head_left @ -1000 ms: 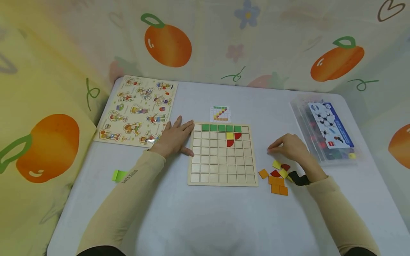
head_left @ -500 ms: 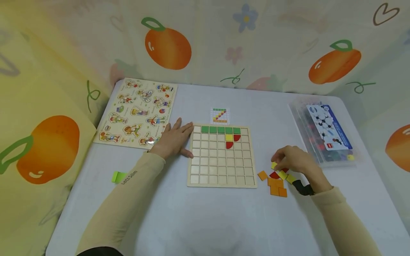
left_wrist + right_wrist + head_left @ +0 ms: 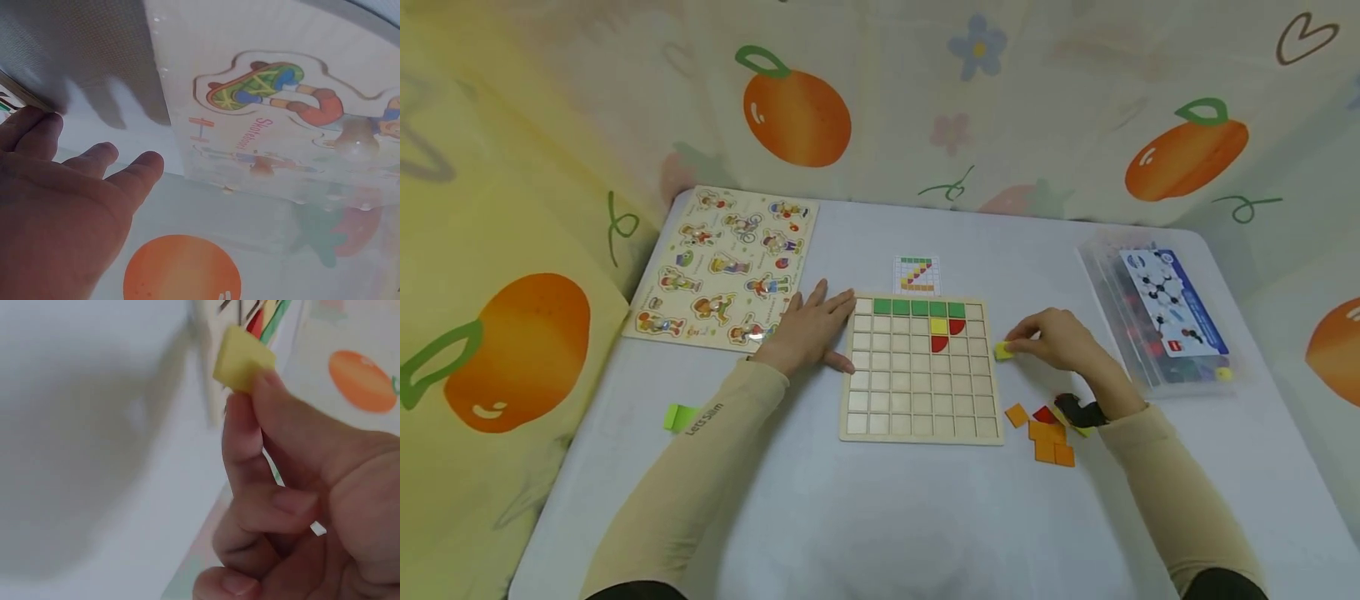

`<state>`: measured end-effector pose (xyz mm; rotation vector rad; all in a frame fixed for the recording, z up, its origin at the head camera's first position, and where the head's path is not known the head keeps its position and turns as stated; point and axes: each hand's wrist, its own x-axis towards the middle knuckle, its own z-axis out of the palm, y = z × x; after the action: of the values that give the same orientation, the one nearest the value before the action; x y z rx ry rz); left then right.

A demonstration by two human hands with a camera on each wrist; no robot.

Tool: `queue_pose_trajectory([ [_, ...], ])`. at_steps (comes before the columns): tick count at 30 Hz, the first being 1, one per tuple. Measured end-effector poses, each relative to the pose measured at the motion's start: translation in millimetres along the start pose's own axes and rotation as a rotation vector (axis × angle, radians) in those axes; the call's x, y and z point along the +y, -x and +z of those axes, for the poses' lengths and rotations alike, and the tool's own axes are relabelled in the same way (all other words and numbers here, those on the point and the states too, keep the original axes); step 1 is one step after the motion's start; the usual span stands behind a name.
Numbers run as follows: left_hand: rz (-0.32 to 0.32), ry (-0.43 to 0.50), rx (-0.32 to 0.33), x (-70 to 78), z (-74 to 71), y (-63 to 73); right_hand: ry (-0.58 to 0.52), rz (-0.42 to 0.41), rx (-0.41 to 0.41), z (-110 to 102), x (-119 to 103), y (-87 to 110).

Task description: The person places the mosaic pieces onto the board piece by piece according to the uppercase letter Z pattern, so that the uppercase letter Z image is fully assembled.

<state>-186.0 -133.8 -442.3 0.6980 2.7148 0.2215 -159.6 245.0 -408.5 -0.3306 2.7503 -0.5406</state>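
In the head view my right hand (image 3: 1054,340) pinches a yellow square tile (image 3: 1003,351) between thumb and index finger, just off the right edge of a wooden grid board (image 3: 901,403). The right wrist view shows the same yellow tile (image 3: 242,359) at the fingertips. My left hand (image 3: 807,330) lies with spread, straight fingers against the board's left edge. Along the board's top row sits a line of green tiles (image 3: 919,308). Below them are one yellow square (image 3: 938,326) and two red quarter-round tiles (image 3: 957,327). A small pattern card (image 3: 917,276) lies behind the board.
Orange tiles (image 3: 1047,432) lie right of the board, with red and yellow pieces partly hidden under a black wrist strap (image 3: 1081,411). A picture puzzle board (image 3: 721,265) is at back left, a clear plastic case (image 3: 1172,312) at back right. Light green pieces (image 3: 679,417) rest by the left sleeve.
My right hand reached down to the loose pile, picked up a yellow tile and carried it left to the board's edge. The left hand stayed in place.
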Motion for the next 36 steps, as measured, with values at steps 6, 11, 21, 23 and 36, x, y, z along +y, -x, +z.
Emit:
queue_pose_trajectory([
  [6,0.004,0.01,0.018,-0.8,1.2,0.6,-0.025,-0.057,0.045,11.8,-33.8,-36.1],
  [11,0.002,0.004,0.022,-0.6,3.3,-0.1,-0.069,-0.11,0.017,24.0,-60.0,-54.9],
  [21,-0.001,-0.012,0.017,-1.6,2.1,0.1,-0.013,-0.08,-0.043,40.5,-84.8,-70.0],
  [23,-0.003,-0.013,0.012,-1.3,2.3,0.5,0.009,-0.075,-0.027,42.1,-86.1,-69.8],
  [36,-0.018,-0.04,0.05,4.2,3.8,4.1,0.006,-0.137,0.009,48.1,-86.3,-58.5],
])
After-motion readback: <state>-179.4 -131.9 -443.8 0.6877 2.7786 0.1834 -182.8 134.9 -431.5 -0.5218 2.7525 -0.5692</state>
